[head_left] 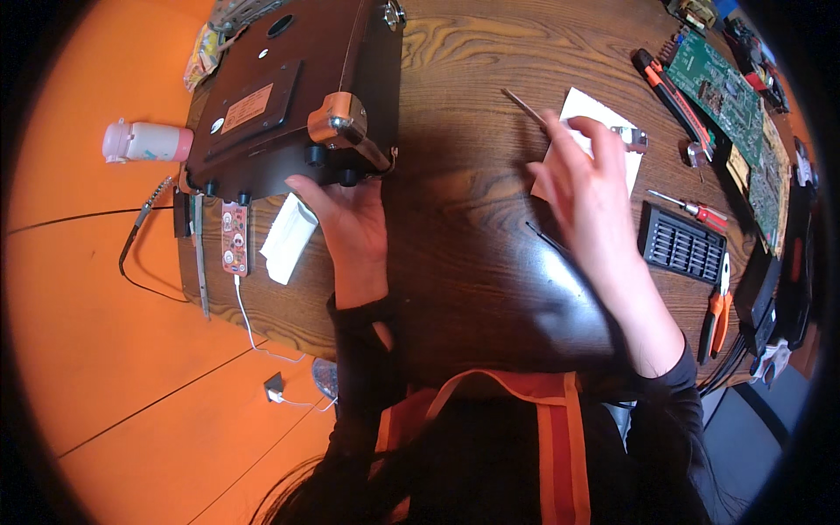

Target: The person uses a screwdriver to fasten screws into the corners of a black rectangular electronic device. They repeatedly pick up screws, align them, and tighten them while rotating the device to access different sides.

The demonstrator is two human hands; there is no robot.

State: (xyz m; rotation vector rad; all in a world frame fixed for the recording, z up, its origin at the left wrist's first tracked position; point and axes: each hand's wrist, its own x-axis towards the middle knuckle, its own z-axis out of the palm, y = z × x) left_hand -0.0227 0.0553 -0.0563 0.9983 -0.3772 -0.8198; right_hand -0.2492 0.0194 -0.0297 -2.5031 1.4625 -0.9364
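Observation:
A black speaker-like box [302, 105] with metal corner caps and small black feet stands at the left. My left hand [357, 232] grips its near lower edge, thumb spread toward the feet; the other fingers are partly hidden by the box. My right hand [586, 179], slightly blurred, reaches over white paper [595, 107] with fingers apart. A thin brownish rod [523, 106] meets its index fingertip; whether it is held is unclear. Beside those fingers, a small metal piece [637, 139] rests on the paper. Below the hand lies a thin dark rod [544, 234].
On the right are a utility knife [672, 96], green circuit boards [717, 87], a red-handled screwdriver [700, 212], a bit case [682, 245] and orange pliers [719, 306]. Left: a bottle [149, 142], a pink power strip [234, 241], folded white paper [289, 236] and a cabled soldering iron [140, 219].

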